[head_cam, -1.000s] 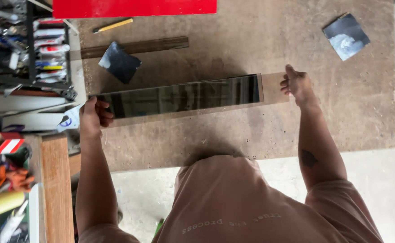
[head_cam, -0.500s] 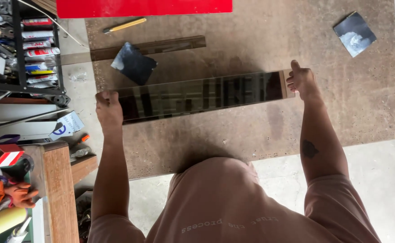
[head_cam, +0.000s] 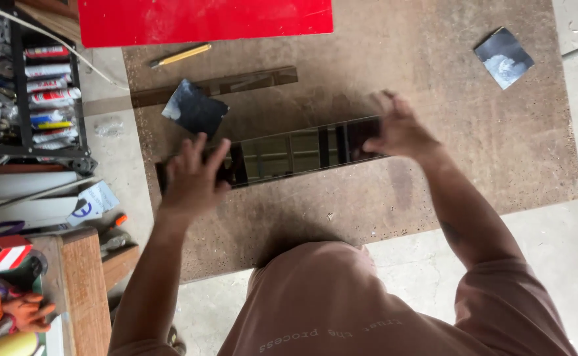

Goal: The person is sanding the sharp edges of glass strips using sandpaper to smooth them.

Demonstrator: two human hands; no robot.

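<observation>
A long, narrow strip of dark reflective glass [head_cam: 289, 153] lies across a brown board [head_cam: 434, 191]. My left hand [head_cam: 193, 177] is over the strip's left end with its fingers spread apart and the palm on or just above the glass. At the strip's right end, my right hand [head_cam: 400, 129] is blurred by motion, with its fingers curled over the end of the glass.
A red panel [head_cam: 203, 20] lies at the board's far edge, with a yellow pencil [head_cam: 180, 56], a thinner dark strip [head_cam: 236, 84] and a small dark square piece [head_cam: 195, 107] below it. Another square piece [head_cam: 503, 56] sits far right. A tool rack [head_cam: 38, 99] and wooden bench [head_cam: 85, 290] stand left.
My left hand has opened from gripping the strip's end to spread fingers. My right hand has slid left over the strip's right end and is moving fast.
</observation>
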